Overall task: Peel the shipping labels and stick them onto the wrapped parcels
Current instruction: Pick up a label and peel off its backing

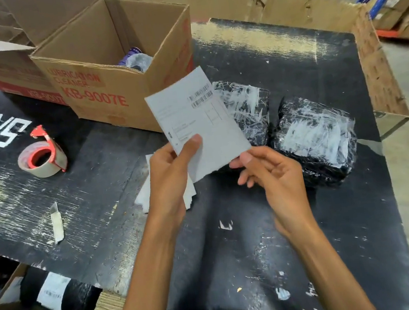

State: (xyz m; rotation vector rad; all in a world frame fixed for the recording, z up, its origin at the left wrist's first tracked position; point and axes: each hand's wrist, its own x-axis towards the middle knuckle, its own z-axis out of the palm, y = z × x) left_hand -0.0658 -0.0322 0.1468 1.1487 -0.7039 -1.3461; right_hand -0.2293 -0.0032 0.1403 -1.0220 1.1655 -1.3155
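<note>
Both forearms reach forward over the black counter (235, 241). The left hand (172, 174) has its grip closed on the shipping label (193, 119), thumb pressed across the lower front and fingers behind, holding the sheet up in the air, tilted. The right hand (270, 172) pinches the label's lower right corner with thumb and fingertip, its other fingers loosely curled. Two wrapped parcels (316, 140) lie on the counter just beyond the label, near an open cardboard box (111, 89).
</note>
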